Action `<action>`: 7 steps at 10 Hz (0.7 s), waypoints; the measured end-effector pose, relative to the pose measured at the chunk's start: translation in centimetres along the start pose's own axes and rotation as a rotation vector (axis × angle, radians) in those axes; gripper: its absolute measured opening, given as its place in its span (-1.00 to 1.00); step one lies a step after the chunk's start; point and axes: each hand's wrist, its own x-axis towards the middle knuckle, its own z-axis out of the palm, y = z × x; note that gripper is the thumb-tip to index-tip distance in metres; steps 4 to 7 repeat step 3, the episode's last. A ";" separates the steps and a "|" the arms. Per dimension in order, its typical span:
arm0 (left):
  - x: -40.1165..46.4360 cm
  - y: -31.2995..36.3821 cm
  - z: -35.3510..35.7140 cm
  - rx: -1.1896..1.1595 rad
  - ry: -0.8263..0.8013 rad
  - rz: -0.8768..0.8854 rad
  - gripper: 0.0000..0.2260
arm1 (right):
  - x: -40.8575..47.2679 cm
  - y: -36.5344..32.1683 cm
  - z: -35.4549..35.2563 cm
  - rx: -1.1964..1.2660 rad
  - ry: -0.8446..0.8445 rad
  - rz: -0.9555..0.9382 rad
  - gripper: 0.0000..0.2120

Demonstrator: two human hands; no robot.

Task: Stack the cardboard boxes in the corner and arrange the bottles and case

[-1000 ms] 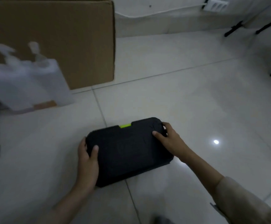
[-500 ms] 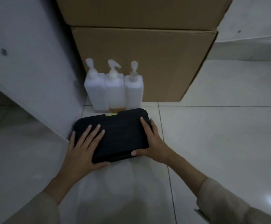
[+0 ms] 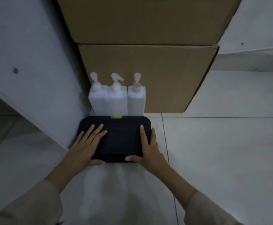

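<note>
A black case (image 3: 121,137) with a green latch lies flat on the tiled floor, its far edge up against three white pump bottles (image 3: 117,101) standing in a row. Behind the bottles, two cardboard boxes are stacked in the corner, the lower box (image 3: 165,75) under the upper box (image 3: 145,18). My left hand (image 3: 85,146) lies flat on the case's left part, fingers straight, thumb at the near edge. My right hand (image 3: 148,150) rests along the case's right edge with straight fingers, thumb against the near edge.
A white wall panel (image 3: 35,70) juts out on the left and touches the case's left side. Pale floor tiles (image 3: 222,151) spread to the right and toward me. A white wall with a skirting runs behind the boxes at the right.
The case went from open floor to the corner, against the bottles, and has squared up with them. My left hand shifted from gripping its side to lying flat on top.
</note>
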 end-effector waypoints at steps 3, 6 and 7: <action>0.9 6.2 -8.4 -0.163 -0.166 -0.088 -0.54 | -0.2 -1.8 -6.8 -0.057 0.007 0.087 -0.58; 0.9 6.2 -8.4 -0.163 -0.166 -0.088 -0.54 | -0.2 -1.8 -6.8 -0.057 0.007 0.087 -0.58; 0.9 6.2 -8.4 -0.163 -0.166 -0.088 -0.54 | -0.2 -1.8 -6.8 -0.057 0.007 0.087 -0.58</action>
